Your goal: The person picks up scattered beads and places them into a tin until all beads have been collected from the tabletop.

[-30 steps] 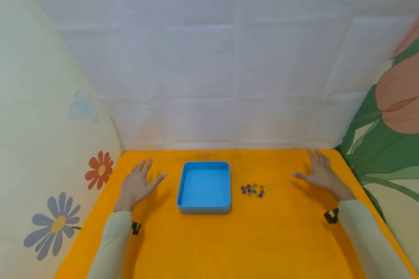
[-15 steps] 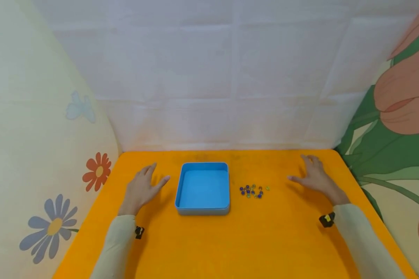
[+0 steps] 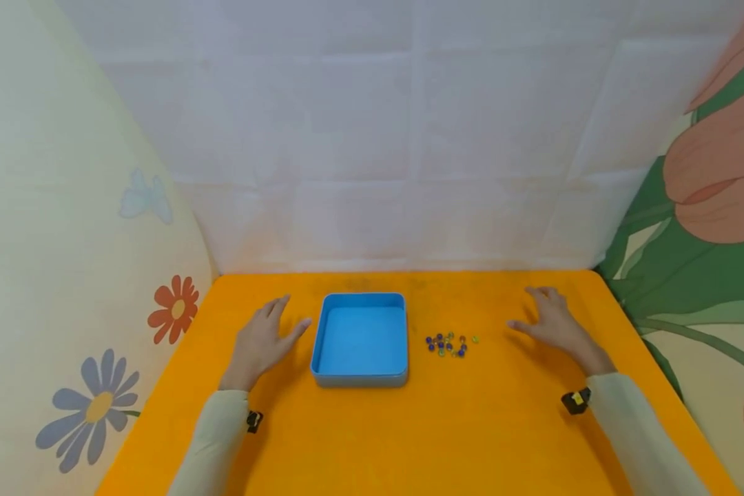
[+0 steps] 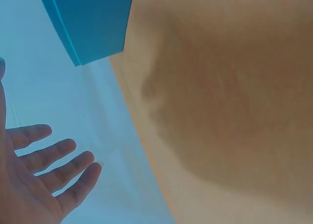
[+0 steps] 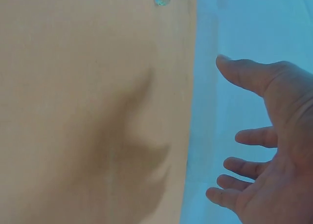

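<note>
Left hand (image 3: 260, 348), fingers spread, empty, beside a blue tray (image 3: 361, 380), probably light, stiff, best gripped by opposite sides. Right of it, marbles (image 3: 441, 346), likely hard and slippery, suiting a fingertip pinch; right hand (image 3: 554, 324), fingers apart, empty.

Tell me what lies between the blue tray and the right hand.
Small marbles on the orange table lie between the blue tray and the right hand, a yellow-green one nearest the hand; the head view shows this.
</note>
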Available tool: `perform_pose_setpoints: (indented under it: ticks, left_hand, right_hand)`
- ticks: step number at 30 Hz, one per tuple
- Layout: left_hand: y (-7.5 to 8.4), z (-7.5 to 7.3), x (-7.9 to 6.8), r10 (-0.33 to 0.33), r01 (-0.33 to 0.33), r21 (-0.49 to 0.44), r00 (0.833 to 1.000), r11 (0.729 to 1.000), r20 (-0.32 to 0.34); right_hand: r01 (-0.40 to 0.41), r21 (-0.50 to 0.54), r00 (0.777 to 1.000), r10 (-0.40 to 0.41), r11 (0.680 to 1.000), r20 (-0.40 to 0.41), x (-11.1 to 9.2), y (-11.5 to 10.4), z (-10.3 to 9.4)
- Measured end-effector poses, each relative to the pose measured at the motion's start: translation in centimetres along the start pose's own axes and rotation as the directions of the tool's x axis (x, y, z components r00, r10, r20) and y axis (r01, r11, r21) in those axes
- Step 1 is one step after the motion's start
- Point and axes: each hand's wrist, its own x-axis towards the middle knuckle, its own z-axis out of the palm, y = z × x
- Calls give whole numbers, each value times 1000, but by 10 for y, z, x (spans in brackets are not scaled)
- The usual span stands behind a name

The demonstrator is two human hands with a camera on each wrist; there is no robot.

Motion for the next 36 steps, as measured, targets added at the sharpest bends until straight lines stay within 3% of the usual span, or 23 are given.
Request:
perform_pose_setpoints:
  ticks: [10, 17, 27, 36]
  left_hand:
    - [5, 11, -6, 33, -33, -19, 999, 999, 6]
    - [10, 17, -7, 47, -47, -13, 999, 999, 7]
    - [18, 19, -7, 65, -68, 34, 995, 997, 72]
    - [26, 25, -10, 77, -84, 46, 986, 995, 146]
  right_hand:
    - [45, -3, 998, -45, 999, -34, -3, -4, 11]
    - [51, 57, 998, -49, 997, -48, -2, -7, 21]
    - [18, 151, 1000, -17, 988, -5, -3, -12, 33]
    - [52, 184, 999, -54, 982, 4, -4, -15, 42]
